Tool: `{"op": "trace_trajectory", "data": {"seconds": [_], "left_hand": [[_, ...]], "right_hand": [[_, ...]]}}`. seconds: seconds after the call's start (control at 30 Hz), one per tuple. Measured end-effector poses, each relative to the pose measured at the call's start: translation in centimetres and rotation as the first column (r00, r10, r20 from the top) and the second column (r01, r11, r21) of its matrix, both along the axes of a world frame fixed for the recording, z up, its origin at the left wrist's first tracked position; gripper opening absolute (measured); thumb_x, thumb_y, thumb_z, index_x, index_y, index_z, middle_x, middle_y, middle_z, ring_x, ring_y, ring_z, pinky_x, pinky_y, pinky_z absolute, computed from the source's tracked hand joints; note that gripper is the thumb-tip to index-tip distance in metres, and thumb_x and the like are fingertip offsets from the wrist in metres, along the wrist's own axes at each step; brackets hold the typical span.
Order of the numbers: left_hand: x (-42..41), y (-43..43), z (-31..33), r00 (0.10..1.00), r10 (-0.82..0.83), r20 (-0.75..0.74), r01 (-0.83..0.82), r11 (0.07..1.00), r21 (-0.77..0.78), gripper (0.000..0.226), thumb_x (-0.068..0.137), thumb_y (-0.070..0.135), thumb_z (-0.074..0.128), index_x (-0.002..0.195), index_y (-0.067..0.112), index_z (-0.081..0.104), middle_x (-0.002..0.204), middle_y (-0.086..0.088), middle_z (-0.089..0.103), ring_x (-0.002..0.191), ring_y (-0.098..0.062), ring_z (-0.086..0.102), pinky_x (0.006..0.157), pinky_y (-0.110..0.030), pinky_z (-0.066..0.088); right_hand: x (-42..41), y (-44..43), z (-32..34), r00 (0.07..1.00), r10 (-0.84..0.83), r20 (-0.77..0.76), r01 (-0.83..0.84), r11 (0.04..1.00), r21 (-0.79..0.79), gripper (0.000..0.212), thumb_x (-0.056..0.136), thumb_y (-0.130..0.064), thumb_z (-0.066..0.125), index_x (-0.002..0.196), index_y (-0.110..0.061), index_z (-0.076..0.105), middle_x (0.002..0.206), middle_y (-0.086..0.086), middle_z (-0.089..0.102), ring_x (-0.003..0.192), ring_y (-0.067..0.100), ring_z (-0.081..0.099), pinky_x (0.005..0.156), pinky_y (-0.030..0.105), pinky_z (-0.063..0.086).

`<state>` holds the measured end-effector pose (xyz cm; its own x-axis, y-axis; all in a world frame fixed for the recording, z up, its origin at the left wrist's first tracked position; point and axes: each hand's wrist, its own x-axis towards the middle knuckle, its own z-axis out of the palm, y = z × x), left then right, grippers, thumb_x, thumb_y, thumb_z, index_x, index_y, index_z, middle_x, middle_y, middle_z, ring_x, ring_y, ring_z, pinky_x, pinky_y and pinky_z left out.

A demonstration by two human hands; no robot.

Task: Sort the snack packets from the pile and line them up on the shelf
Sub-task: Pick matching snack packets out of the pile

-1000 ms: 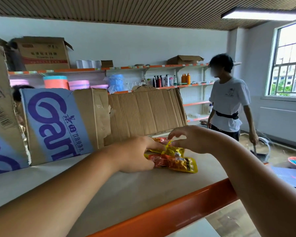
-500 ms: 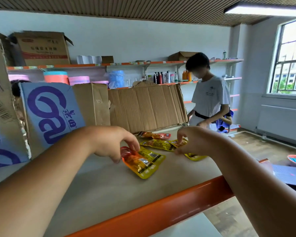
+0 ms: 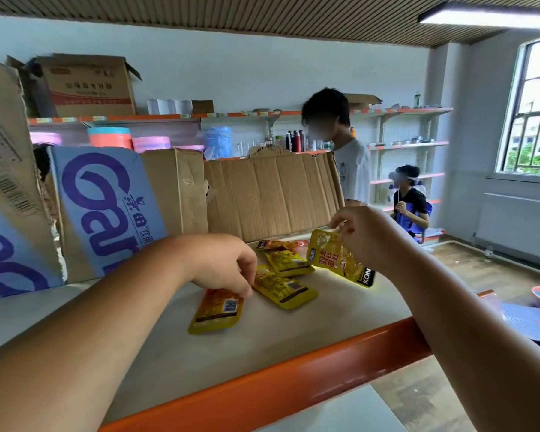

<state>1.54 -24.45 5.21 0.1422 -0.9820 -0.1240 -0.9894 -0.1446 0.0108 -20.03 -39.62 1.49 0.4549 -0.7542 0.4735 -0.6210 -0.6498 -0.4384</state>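
Several yellow and orange snack packets lie on the grey shelf (image 3: 156,347) with an orange front edge. My left hand (image 3: 228,266) pinches the top of an orange-yellow packet (image 3: 217,311) lying flat near the front. Beside it lie a yellow packet (image 3: 286,289), another yellow one (image 3: 289,263) and an orange one (image 3: 278,244) further back. My right hand (image 3: 368,235) pinches a corner of a larger yellow packet (image 3: 337,260) and holds it tilted above the shelf.
Flattened cardboard boxes (image 3: 272,194) and a blue-printed carton (image 3: 106,207) stand along the back of the shelf. A person (image 3: 346,151) stands behind the cardboard; another person (image 3: 409,201) sits further back. Wall shelves (image 3: 409,145) with bottles run along the far wall.
My left hand pulled an orange-yellow packet toward the front of the shelf. My right hand lifted a larger yellow packet off the pile. The standing person moved left; a seated person came into view.
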Motion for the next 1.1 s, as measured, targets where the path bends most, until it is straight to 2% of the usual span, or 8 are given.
{"op": "trace_trajectory", "data": {"seconds": [0.13,0.23,0.37,0.53,0.67,0.87,1.03,1.1], "left_hand": [[-0.1,0.5,0.2,0.983,0.180,0.019,-0.181,0.983,0.044,0.045,0.081,0.058,0.079,0.110,0.031,0.058,0.103,0.005,0.063,0.084,-0.013,0.063,0.071,-0.030,0.057],[-0.7,0.9,0.5,0.957,0.256,0.135,-0.270,0.958,0.099,0.060,0.082,0.072,0.069,0.117,0.024,0.060,0.109,0.000,0.066,0.090,-0.015,0.066,0.061,-0.024,0.049],[-0.3,0.9,0.5,0.971,0.221,0.088,-0.231,0.962,0.145,0.052,0.080,0.062,0.079,0.116,0.029,0.061,0.116,0.001,0.064,0.100,-0.017,0.067,0.073,-0.030,0.060],[0.6,0.6,0.1,0.979,0.198,-0.037,-0.192,0.973,0.131,0.040,0.076,0.060,0.083,0.100,0.040,0.059,0.120,0.007,0.063,0.097,-0.013,0.066,0.080,-0.034,0.063],[0.5,0.2,0.0,0.964,0.263,-0.038,-0.259,0.963,0.077,0.042,0.080,0.040,0.086,0.114,0.032,0.062,0.098,0.003,0.063,0.074,-0.017,0.070,0.061,-0.026,0.059],[0.9,1.3,0.6,0.943,0.227,0.244,-0.210,0.973,-0.096,0.035,0.085,0.006,0.070,0.115,0.024,0.063,0.107,0.003,0.063,0.088,-0.018,0.059,0.056,-0.026,0.041],[0.7,1.8,0.4,0.976,0.193,-0.105,-0.186,0.980,0.074,0.066,0.080,0.030,0.086,0.133,0.045,0.050,0.118,0.002,0.062,0.091,-0.021,0.071,0.076,-0.035,0.065],[0.6,2.4,0.7,0.971,0.228,-0.071,-0.224,0.972,0.068,0.069,0.082,0.042,0.085,0.139,0.044,0.045,0.123,0.001,0.057,0.097,-0.020,0.066,0.076,-0.035,0.064]], "right_hand": [[0.1,-0.2,-0.2,0.987,-0.078,-0.144,0.085,0.995,0.045,0.028,0.094,-0.009,0.054,0.096,-0.034,0.066,0.095,0.002,0.064,0.067,0.018,0.063,0.048,0.025,0.042],[-0.1,-0.3,-0.4,0.971,-0.068,-0.230,0.083,0.995,0.055,0.003,0.093,-0.035,0.066,0.094,-0.033,0.065,0.093,-0.002,0.066,0.073,0.016,0.065,0.059,0.030,0.055],[-0.1,0.0,-0.5,0.920,0.062,-0.388,0.004,0.986,0.165,0.047,0.069,-0.067,0.078,0.100,-0.036,0.062,0.102,-0.008,0.063,0.086,0.012,0.062,0.077,0.034,0.057],[-0.5,0.2,0.4,0.903,0.144,-0.404,-0.039,0.966,0.255,0.039,0.075,-0.050,0.084,0.103,-0.039,0.059,0.108,-0.012,0.063,0.092,0.012,0.064,0.082,0.032,0.056],[-0.4,0.6,0.8,0.883,0.142,-0.447,-0.046,0.974,0.220,0.028,0.081,-0.038,0.080,0.101,-0.041,0.060,0.107,-0.011,0.064,0.091,0.013,0.065,0.078,0.033,0.060],[-0.3,1.0,1.3,0.852,0.114,-0.511,0.002,0.976,0.220,0.036,0.077,-0.051,0.081,0.104,-0.040,0.059,0.109,-0.009,0.062,0.095,0.013,0.062,0.089,0.036,0.055],[0.0,2.0,1.6,0.824,0.048,-0.564,0.060,0.983,0.171,0.034,0.081,-0.046,0.079,0.108,-0.037,0.060,0.108,-0.007,0.061,0.089,0.010,0.059,0.079,0.030,0.053],[-0.2,2.6,1.7,0.837,0.047,-0.545,0.072,0.978,0.194,0.035,0.081,-0.042,0.080,0.110,-0.035,0.061,0.104,-0.008,0.060,0.082,0.009,0.058,0.068,0.027,0.048]]}}
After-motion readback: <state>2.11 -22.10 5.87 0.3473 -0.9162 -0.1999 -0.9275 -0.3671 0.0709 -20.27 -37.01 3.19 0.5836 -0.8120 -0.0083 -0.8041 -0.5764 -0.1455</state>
